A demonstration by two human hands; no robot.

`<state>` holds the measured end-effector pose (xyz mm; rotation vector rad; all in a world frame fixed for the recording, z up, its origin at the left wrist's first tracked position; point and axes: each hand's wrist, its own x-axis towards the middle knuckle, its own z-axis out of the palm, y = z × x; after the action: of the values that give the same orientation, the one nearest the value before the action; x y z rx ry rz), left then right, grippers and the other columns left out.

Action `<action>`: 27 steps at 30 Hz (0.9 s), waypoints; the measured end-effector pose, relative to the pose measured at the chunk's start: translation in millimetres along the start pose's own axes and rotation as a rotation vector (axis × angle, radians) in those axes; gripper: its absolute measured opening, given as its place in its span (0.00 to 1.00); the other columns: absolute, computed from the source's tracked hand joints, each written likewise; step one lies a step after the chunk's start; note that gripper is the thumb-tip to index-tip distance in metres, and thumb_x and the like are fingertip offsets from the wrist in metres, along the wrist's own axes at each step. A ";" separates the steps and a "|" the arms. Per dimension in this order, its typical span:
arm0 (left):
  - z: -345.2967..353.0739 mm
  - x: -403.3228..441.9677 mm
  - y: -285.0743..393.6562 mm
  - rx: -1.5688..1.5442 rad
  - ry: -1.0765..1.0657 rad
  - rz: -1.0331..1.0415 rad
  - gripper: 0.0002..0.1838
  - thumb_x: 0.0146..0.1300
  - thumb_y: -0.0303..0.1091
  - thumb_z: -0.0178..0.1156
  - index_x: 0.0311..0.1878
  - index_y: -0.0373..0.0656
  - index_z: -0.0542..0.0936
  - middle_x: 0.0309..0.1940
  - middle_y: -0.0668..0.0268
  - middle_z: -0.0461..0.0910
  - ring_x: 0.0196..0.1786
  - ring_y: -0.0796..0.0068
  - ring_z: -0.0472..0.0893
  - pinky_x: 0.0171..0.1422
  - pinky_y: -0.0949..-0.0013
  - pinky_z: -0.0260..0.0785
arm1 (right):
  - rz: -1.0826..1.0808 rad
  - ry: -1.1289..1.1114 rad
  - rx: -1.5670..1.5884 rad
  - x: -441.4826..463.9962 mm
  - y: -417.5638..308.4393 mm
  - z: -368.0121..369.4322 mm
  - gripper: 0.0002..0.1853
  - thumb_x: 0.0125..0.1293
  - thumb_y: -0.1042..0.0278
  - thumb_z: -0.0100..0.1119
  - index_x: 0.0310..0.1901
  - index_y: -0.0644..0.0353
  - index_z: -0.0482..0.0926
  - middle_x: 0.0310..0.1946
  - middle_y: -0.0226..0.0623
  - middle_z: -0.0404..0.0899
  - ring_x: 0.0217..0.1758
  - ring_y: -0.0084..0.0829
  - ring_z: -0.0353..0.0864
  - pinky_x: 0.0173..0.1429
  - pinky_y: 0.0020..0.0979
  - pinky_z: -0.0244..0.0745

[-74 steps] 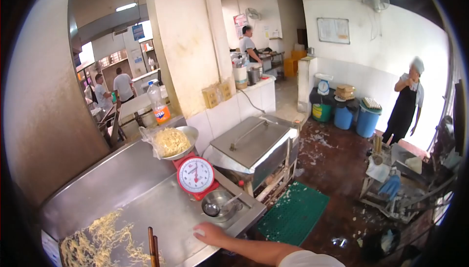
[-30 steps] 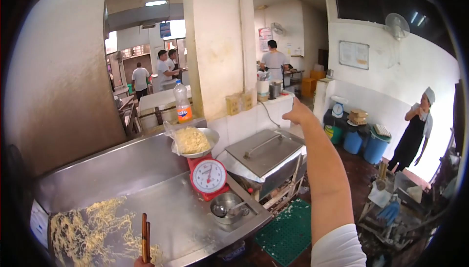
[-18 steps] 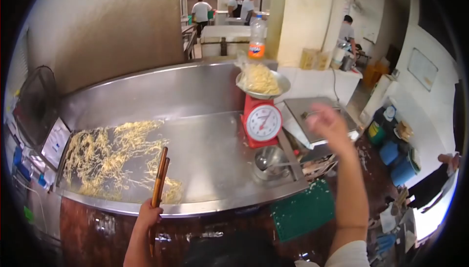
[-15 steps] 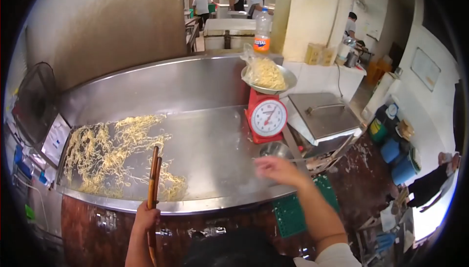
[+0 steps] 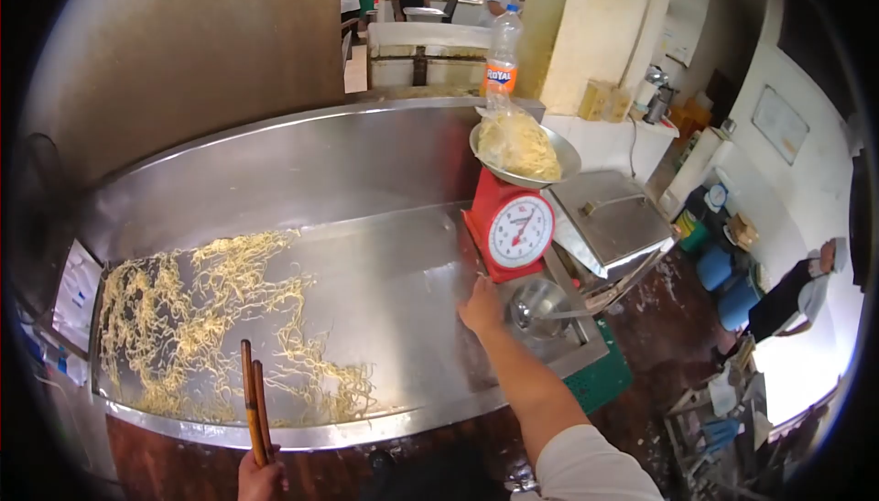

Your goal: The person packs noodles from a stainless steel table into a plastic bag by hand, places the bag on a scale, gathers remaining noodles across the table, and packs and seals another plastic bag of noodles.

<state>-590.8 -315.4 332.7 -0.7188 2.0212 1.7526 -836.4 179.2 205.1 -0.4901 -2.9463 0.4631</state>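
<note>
My left hand (image 5: pixel 263 475) is closed around a pair of long wooden sticks (image 5: pixel 255 405), like cooking chopsticks, which stand upright at the front rim. Yellow noodles (image 5: pixel 206 322) lie loosely spread over the left part of the steel tray (image 5: pixel 403 263). Near the foot of the red dial scale (image 5: pixel 520 228), my right hand (image 5: pixel 482 309) is low over the tray with its fingers bunched together; whatever they hold, if anything, is too small to make out. On the scale pan (image 5: pixel 569 157) rests a clear bag of noodles (image 5: pixel 520 144). A metal bowl (image 5: pixel 536 309) with a handled utensil sits right of that hand.
A plastic bottle (image 5: pixel 502 52) stands on the ledge behind the scale. To the right are a lidded steel box (image 5: pixel 613 222) and a green crate (image 5: pixel 597 373) on the floor. Several people are in the back room, and another person (image 5: pixel 792 299) is at far right.
My right hand has moved left and up to beside the scale's foot, and its fingers have drawn together. The sticks, still in my left hand, are lower and further left. The view has shifted.
</note>
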 end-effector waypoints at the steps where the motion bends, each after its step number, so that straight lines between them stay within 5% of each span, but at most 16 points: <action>1: -1.6 7.3 0.2 -0.008 -0.008 -0.005 0.25 0.57 0.23 0.54 0.61 0.40 0.73 0.23 0.69 0.74 0.20 0.78 0.73 0.24 0.76 0.66 | 0.015 -0.001 0.015 7.3 2.5 4.2 0.44 0.61 0.48 0.56 0.69 0.72 0.55 0.72 0.60 0.52 0.76 0.51 0.51 0.76 0.44 0.52; 8: 0.5 23.5 27.8 0.022 0.037 -0.070 0.24 0.58 0.22 0.54 0.60 0.38 0.73 0.22 0.69 0.72 0.21 0.77 0.72 0.24 0.74 0.66 | 0.052 0.008 -0.099 33.1 -12.8 26.0 0.45 0.64 0.43 0.52 0.70 0.73 0.53 0.73 0.56 0.50 0.78 0.49 0.48 0.76 0.47 0.51; 11: 8.8 28.9 31.7 -0.024 0.063 -0.065 0.24 0.58 0.22 0.54 0.60 0.36 0.72 0.24 0.68 0.72 0.22 0.77 0.73 0.25 0.74 0.66 | 0.043 0.317 -0.129 38.9 -29.6 68.1 0.39 0.64 0.43 0.53 0.67 0.68 0.64 0.69 0.57 0.61 0.74 0.47 0.58 0.73 0.46 0.57; 13: 19.0 35.6 35.6 -0.058 0.059 -0.051 0.24 0.58 0.22 0.55 0.60 0.33 0.71 0.25 0.67 0.72 0.23 0.76 0.73 0.26 0.74 0.67 | -0.075 -0.210 0.535 23.3 -78.0 50.7 0.28 0.63 0.47 0.57 0.57 0.61 0.76 0.58 0.54 0.74 0.63 0.48 0.73 0.66 0.45 0.67; 16: 41.0 34.7 51.6 -0.058 0.101 -0.066 0.24 0.58 0.22 0.55 0.60 0.33 0.71 0.25 0.68 0.73 0.23 0.76 0.73 0.26 0.74 0.66 | -0.317 0.050 0.752 49.3 -112.5 26.5 0.20 0.62 0.53 0.59 0.48 0.58 0.81 0.45 0.50 0.81 0.50 0.49 0.80 0.58 0.47 0.72; 18: 53.2 34.0 62.4 -0.046 0.142 -0.072 0.24 0.58 0.22 0.55 0.60 0.33 0.71 0.25 0.68 0.73 0.22 0.76 0.72 0.26 0.75 0.66 | -0.251 0.082 0.661 114.3 -93.6 33.6 0.18 0.61 0.56 0.60 0.47 0.61 0.80 0.46 0.51 0.80 0.49 0.50 0.79 0.57 0.47 0.72; 22: 55.3 33.7 42.2 -0.097 0.161 -0.097 0.24 0.59 0.22 0.54 0.61 0.32 0.71 0.23 0.67 0.75 0.20 0.76 0.74 0.24 0.76 0.67 | -0.085 0.296 0.000 201.0 -64.3 32.4 0.31 0.61 0.56 0.60 0.60 0.71 0.69 0.65 0.58 0.65 0.69 0.53 0.64 0.71 0.44 0.59; 27: 70.3 19.6 41.2 -0.194 0.188 -0.141 0.24 0.59 0.22 0.54 0.61 0.32 0.71 0.23 0.66 0.76 0.21 0.76 0.75 0.25 0.76 0.68 | 0.096 0.021 -0.260 245.6 -58.6 27.6 0.41 0.63 0.41 0.53 0.65 0.71 0.63 0.69 0.54 0.60 0.73 0.46 0.60 0.72 0.43 0.58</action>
<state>-634.8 -244.8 343.0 -1.0966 1.8781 1.8759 -1089.3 200.5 213.9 -0.6628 -2.9861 0.0806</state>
